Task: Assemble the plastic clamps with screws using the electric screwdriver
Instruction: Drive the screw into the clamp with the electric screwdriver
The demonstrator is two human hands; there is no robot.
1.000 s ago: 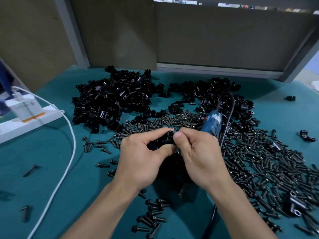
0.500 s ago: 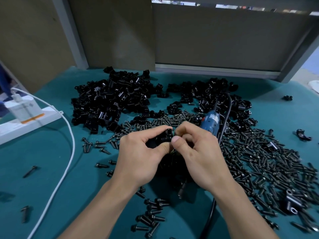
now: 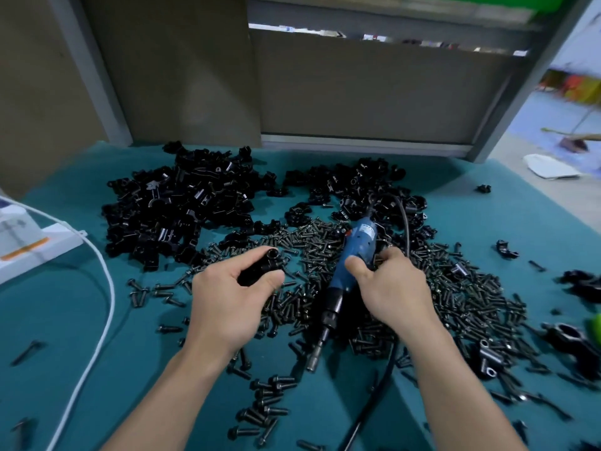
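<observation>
My left hand pinches a black plastic clamp between the thumb and curled fingers, with the clamp's round opening turned toward the far edge of the bench. My right hand is wrapped round the blue body of the electric screwdriver, thumb laid across the barrel. The two hands are apart, a strip of loose screws between them, each closed on its own thing.

The screwdriver lies on a slant near the middle of the bench. Its blue end points at the far edge and its black chuck and metal bit point at the near edge. I cannot tell whether the bit tip touches the teal cover or sits just above it. A black cord leaves the blue end, arcs to the right and runs back toward the near edge past my right forearm.

The screws spread in a wide dark layer from the middle of the bench out to the right edge, and a small cluster lies close to the near edge between my forearms. A big heap of clamps sits toward the far left corner, with a smaller heap at the middle of the far edge. A few stray clamps lie by the right edge.

At the left edge there is a white power strip, and a white cable curves from it toward the near edge. Grey partition panels stand behind the far edge.
</observation>
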